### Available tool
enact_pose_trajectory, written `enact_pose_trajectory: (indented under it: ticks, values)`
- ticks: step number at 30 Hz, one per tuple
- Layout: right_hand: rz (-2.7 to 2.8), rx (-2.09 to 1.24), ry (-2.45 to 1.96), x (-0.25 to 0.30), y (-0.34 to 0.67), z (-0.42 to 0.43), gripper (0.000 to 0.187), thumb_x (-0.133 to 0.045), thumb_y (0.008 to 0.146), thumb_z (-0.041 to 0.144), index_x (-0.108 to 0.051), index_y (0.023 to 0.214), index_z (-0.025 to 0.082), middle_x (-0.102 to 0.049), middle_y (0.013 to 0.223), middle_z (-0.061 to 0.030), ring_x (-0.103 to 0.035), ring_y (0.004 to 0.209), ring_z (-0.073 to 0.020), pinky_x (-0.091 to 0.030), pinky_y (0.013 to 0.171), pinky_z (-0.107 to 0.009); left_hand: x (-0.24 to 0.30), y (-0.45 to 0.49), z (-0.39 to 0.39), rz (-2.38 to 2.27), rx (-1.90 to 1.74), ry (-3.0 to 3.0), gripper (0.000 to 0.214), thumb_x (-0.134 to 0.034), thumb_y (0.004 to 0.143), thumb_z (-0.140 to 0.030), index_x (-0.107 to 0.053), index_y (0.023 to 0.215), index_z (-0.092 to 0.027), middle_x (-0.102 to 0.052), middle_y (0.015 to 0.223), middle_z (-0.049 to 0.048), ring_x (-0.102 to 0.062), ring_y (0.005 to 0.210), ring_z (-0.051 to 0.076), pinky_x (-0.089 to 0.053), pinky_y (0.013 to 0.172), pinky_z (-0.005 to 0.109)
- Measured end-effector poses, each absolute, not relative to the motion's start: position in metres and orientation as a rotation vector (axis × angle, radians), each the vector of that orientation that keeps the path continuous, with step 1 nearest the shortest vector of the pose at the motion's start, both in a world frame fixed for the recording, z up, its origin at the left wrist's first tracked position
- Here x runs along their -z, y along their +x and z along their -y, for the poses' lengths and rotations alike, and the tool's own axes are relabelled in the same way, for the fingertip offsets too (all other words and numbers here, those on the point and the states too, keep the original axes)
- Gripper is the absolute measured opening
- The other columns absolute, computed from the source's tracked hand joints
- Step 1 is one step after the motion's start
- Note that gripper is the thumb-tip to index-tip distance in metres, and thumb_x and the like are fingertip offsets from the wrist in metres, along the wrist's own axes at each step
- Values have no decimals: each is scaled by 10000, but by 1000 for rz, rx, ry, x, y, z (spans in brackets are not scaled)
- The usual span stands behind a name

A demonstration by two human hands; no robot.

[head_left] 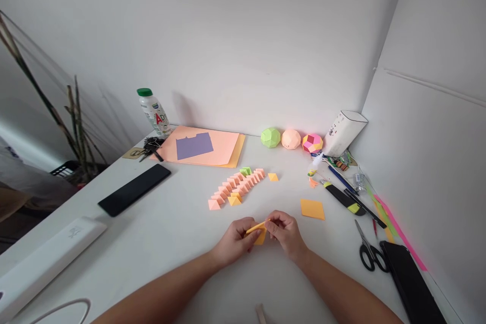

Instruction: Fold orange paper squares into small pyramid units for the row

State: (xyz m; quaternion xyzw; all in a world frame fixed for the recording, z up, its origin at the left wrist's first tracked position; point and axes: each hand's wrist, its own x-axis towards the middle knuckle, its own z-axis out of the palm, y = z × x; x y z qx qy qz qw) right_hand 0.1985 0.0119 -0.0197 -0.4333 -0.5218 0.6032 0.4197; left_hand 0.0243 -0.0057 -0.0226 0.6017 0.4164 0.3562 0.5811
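A small orange piece of paper [260,239], partly folded, is held between my two hands near the front of the white table. My left hand [236,239] is closed on its left side. The fingertips of my right hand [285,233] pinch its upper right edge. Beyond my hands stand two slanting rows of small folded paper pieces [243,185], mostly peach with a few orange and green ones. One orange folded piece [273,177] lies apart to their right. A flat orange paper square [312,209] lies right of my right hand.
Three paper balls [291,139] line the wall. Scissors [368,250], a utility knife [343,197] and a black phone-like object [412,281] lie right. Peach sheets [228,144], a bottle [155,114], a black slab [134,190] and a white lamp-like bar [53,263] are left.
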Motion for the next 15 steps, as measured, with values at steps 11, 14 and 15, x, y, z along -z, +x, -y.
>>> enact_pose_trajectory:
  ticks: [11, 14, 15]
  values:
    - [1291, -1513, -1094, 16, 197, -12, 238, -676, 714, 394, -595, 675, 174, -485, 538, 41, -423, 466, -91, -373, 462, -222, 21, 22, 5, -949, -827, 1385, 317, -505, 836, -415, -511, 654, -156, -431, 614, -36, -448, 484, 82, -374, 468, 210]
    - [1318, -1488, -1082, 14, 197, -12, 257, -648, 741, 409, -592, 657, 173, -460, 502, 46, -411, 460, -94, -364, 469, -226, 21, 22, 5, -941, -826, 1369, 314, -506, 835, -412, -509, 655, -155, -425, 617, -38, -452, 486, 83, -380, 466, 210]
    - [1325, -1486, -1077, 14, 197, -12, 262, -636, 754, 410, -590, 654, 172, -450, 488, 48, -405, 458, -95, -361, 473, -226, 21, 22, 5, -940, -824, 1367, 317, -505, 837, -412, -509, 653, -154, -425, 617, -39, -452, 484, 82, -380, 466, 211]
